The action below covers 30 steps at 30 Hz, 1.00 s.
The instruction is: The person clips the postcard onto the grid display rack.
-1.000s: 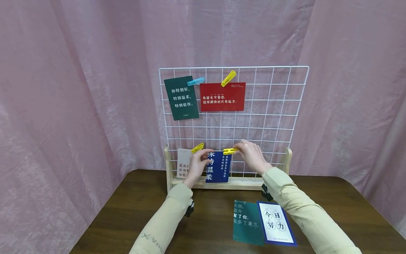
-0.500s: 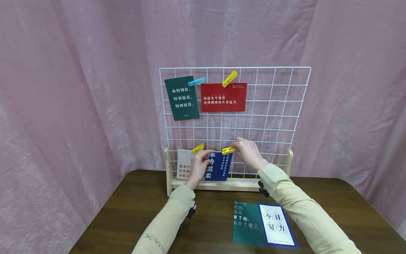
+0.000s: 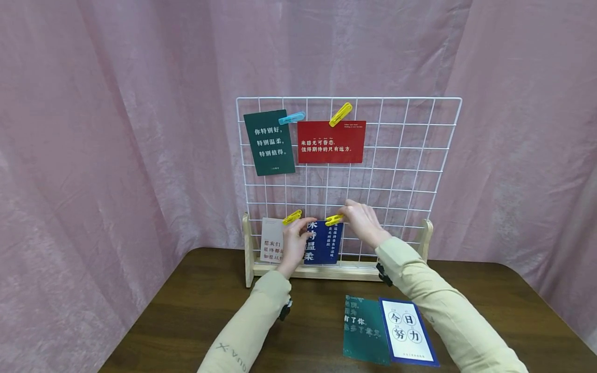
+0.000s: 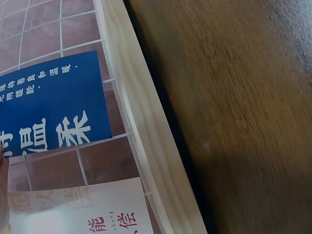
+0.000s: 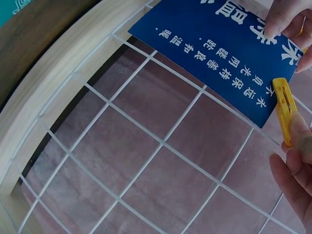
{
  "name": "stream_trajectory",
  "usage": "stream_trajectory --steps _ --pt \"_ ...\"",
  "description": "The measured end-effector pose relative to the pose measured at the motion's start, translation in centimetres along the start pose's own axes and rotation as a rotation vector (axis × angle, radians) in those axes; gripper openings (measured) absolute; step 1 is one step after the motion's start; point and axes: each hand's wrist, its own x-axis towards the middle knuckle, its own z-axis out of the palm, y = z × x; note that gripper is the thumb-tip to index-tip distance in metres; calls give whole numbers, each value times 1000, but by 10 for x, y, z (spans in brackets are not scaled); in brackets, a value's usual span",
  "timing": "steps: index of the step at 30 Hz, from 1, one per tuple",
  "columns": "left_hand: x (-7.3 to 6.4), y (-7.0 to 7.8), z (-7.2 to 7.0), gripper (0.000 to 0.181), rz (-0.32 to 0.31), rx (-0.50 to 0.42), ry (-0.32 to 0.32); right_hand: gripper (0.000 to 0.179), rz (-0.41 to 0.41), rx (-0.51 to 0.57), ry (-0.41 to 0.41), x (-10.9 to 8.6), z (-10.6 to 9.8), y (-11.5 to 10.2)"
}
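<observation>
A blue card (image 3: pixel 323 242) with white characters lies flat against the lower part of a white wire grid (image 3: pixel 392 178). My left hand (image 3: pixel 295 239) pinches its left side near the top. In my right hand (image 3: pixel 361 223) a yellow clothespin (image 3: pixel 333 220) is pinched between thumb and fingers. In the right wrist view, the tip of the clothespin (image 5: pixel 283 109) overlaps the card's top edge, close to a corner. Left of the blue card hangs a white card (image 3: pixel 271 239) under another yellow clothespin (image 3: pixel 292 216), partly hidden by my left hand.
Above, a green card (image 3: pixel 269 144) hangs by a blue clothespin (image 3: pixel 292 118), and a red card (image 3: pixel 331 142) by a yellow one. The grid stands in a wooden base (image 3: pixel 317 271). A teal card (image 3: pixel 366 331) and a blue-bordered white card (image 3: pixel 408 331) lie on the brown table (image 3: pixel 186 305).
My right hand with the yellow clothespin has shifted slightly left along the top of the blue card. The left hand keeps its pinch on the card.
</observation>
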Motion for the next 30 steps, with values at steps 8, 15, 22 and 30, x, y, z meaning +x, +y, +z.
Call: stream_trajectory --steps 8,15,22,30 --pt "0 1 2 38 -14 31 38 13 21 -20 -18 4 3 -4" --pt "-2 1 3 37 5 52 47 13 7 -87 -31 6 6 -7" --pt "-4 1 5 39 17 102 54 15 31 -18 53 -1 12 -3" --pt "-5 4 2 37 44 210 44 17 62 112 161 -12 16 1"
